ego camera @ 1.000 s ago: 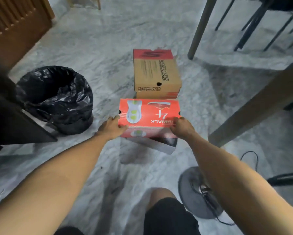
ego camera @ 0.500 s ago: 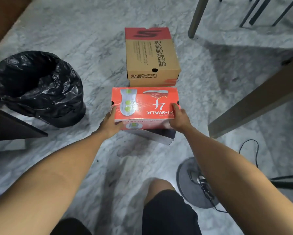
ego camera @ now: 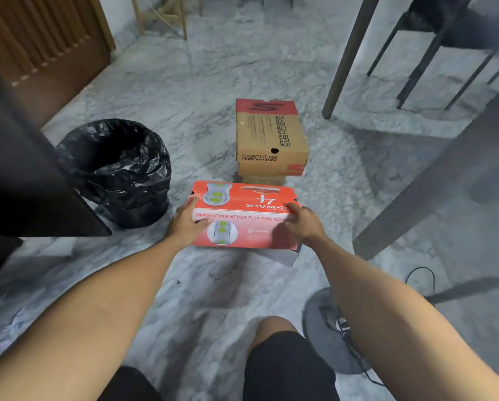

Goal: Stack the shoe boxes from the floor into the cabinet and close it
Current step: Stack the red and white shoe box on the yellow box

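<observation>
Both hands, left hand and right hand, clasp the red shoe box, now tilted up just before the brown shoe box, so lifting has begun.

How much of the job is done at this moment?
Nothing looks stowed yet. In hand: both hands, left and right, hold the red box. Left: the brown boxes stand on the floor; the cabinet's inside is unseen.
</observation>
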